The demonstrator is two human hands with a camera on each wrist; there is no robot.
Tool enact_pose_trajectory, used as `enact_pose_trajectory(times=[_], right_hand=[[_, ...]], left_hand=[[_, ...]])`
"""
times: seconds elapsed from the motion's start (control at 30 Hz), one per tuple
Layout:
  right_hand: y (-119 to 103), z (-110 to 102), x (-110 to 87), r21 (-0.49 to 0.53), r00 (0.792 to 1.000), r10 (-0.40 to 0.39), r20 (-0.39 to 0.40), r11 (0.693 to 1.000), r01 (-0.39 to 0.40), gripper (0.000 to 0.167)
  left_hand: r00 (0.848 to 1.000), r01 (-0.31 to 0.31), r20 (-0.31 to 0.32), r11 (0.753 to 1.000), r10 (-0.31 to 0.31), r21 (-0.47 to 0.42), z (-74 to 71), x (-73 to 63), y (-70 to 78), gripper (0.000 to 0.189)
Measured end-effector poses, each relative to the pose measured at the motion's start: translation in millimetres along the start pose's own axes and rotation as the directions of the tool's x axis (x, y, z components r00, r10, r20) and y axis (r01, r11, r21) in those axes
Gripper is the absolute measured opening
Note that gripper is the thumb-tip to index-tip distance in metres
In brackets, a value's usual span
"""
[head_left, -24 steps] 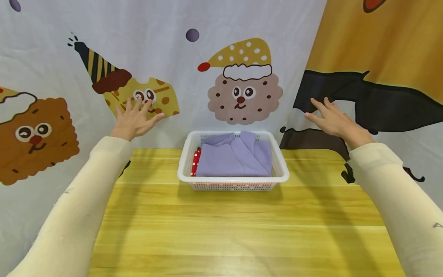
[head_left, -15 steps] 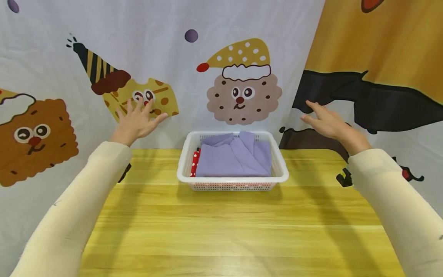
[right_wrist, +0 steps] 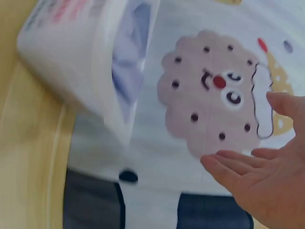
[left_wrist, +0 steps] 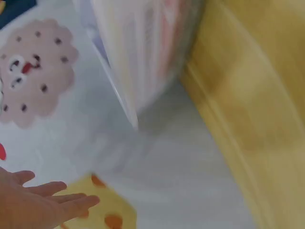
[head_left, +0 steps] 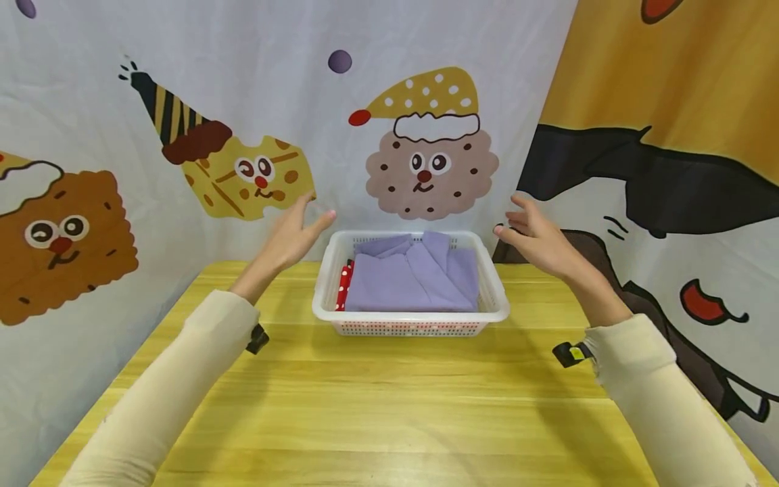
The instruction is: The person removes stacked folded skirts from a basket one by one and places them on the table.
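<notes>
A white plastic basket [head_left: 410, 316] with perforated sides stands at the back of the table in the head view. Inside lies a folded purple cloth [head_left: 402, 281], with a red cloth with white dots [head_left: 343, 287] tucked along its left side. My left hand [head_left: 288, 237] hovers off the basket's left side, fingers extended and holding nothing. Off the right side, my right hand [head_left: 535, 238] is raised, its fingers relaxed and thumb apart. Both wrist views show the basket tilted and blurred, with the hands apart from it.
The yellow wood-grain table [head_left: 365, 406] reaches back to a hanging curtain [head_left: 268, 61] printed with cartoon biscuits and cheese, right behind the basket. Small black wrist-worn devices hang under both sleeves, the right one [head_left: 572, 353] nearer the table's right part.
Both hands have come inward and lower, from spread wide against the curtain to near the basket's two sides. The basket and its cloths have stayed put.
</notes>
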State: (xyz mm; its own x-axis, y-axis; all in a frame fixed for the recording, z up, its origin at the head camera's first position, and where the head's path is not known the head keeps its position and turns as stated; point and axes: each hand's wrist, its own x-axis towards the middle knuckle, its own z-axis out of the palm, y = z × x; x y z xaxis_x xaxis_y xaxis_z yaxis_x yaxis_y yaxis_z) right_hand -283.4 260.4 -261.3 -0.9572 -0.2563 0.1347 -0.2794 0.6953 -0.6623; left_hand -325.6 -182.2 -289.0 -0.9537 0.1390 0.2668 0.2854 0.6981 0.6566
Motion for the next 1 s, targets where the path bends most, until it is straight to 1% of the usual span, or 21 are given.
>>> enact_pose_trajectory(times=[0.07,0.17,0.23,0.33,0.4,0.47,0.53,0.57,0.67,0.7,0.77,0.9,0.93,1.0], right_hand=[[-1.2,10.8,-2.3,0.034,1.000,0.018,0.005,0.999,-0.018,0.090],[-0.3,27.6,-4.1,0.109,0.998,0.050,0.023,0.993,-0.052,0.092],[1.3,39.9,-4.0,0.171,0.997,0.067,0.037,0.983,-0.073,0.092],[3.9,58.7,-2.0,0.261,0.995,0.081,0.059,0.961,-0.094,0.091],[4.5,69.7,-0.5,0.283,0.992,0.113,0.054,0.951,-0.123,0.088],[3.7,79.0,1.5,0.293,0.987,0.159,0.033,0.942,-0.161,0.085],[1.9,85.7,3.3,0.303,0.975,0.223,0.002,0.929,-0.213,0.084],[1.2,88.5,4.1,0.318,0.967,0.254,-0.011,0.918,-0.237,0.083],[-3.4,98.8,9.9,0.371,0.947,0.319,-0.039,0.885,-0.283,0.084],[-4.6,102.1,12.4,0.390,0.942,0.333,-0.040,0.873,-0.293,0.085],[-6.5,108.5,16.9,0.408,0.934,0.355,-0.045,0.860,-0.307,0.086],[-7.0,117.0,23.5,0.414,0.917,0.398,-0.037,0.841,-0.348,0.090],[-6.5,118.7,24.8,0.412,0.912,0.409,-0.033,0.837,-0.361,0.091],[-5.4,121.0,26.8,0.400,0.903,0.429,-0.008,0.829,-0.391,0.093]], left_hand=[[1.000,0.008,-0.002,0.996,-0.008,-0.086,12.6,-5.2,4.7,0.087],[0.999,0.037,0.012,0.979,-0.036,-0.201,31.1,-13.2,11.9,0.082],[0.998,0.067,0.021,0.963,-0.064,-0.262,43.9,-17.6,16.0,0.080],[0.991,0.132,0.042,0.928,-0.125,-0.348,62.4,-22.5,20.9,0.079],[0.984,0.177,0.053,0.888,-0.170,-0.424,73.6,-24.1,23.8,0.077],[0.974,0.219,0.064,0.846,-0.215,-0.486,83.2,-25.1,25.6,0.076],[0.964,0.258,0.085,0.805,-0.252,-0.534,91.3,-24.9,27.0,0.075],[0.959,0.275,0.105,0.785,-0.262,-0.555,95.1,-24.6,27.3,0.075],[0.939,0.341,0.180,0.738,-0.292,-0.582,102.0,-22.7,24.7,0.078],[0.931,0.365,0.207,0.723,-0.302,-0.586,102.9,-22.5,24.0,0.079],[0.908,0.419,0.256,0.679,-0.333,-0.603,103.8,-21.6,22.5,0.083],[0.860,0.506,0.326,0.572,-0.392,-0.646,102.4,-19.8,19.1,0.087],[0.851,0.520,0.342,0.546,-0.399,-0.656,102.0,-19.3,17.4,0.087],[0.836,0.542,0.372,0.511,-0.403,-0.667,101.3,-18.5,13.8,0.085]])
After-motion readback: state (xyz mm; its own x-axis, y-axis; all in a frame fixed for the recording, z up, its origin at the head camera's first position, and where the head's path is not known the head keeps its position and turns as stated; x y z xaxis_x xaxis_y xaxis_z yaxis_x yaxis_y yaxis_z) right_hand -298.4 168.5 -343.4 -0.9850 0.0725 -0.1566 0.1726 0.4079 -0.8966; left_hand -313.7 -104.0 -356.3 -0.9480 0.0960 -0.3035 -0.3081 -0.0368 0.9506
